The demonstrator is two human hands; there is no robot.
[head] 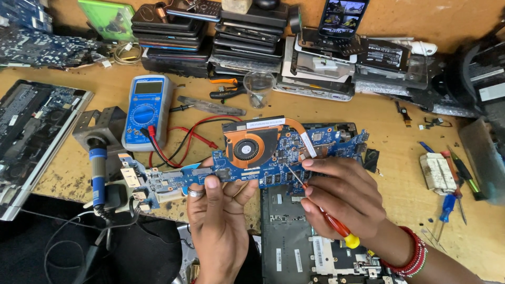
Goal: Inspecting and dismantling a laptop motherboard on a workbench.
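Two hands work above an opened laptop base (pixel 294 231): the left hand (pixel 218 210) pinches a blue motherboard (pixel 263 158) by its lower edge, lifting it level, so the right hand (pixel 342 197), clenched around a red-handled screwdriver (pixel 321 210), can set the tip near the copper-framed fan (pixel 246 149); a blue multimeter (pixel 147 110) lies beyond.

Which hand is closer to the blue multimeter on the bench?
Left. The left hand holds the circuit board just right of the multimeter; the right hand is farther right.

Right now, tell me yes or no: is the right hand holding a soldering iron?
No, the right hand holds a red-handled screwdriver, its tip on the blue circuit board.
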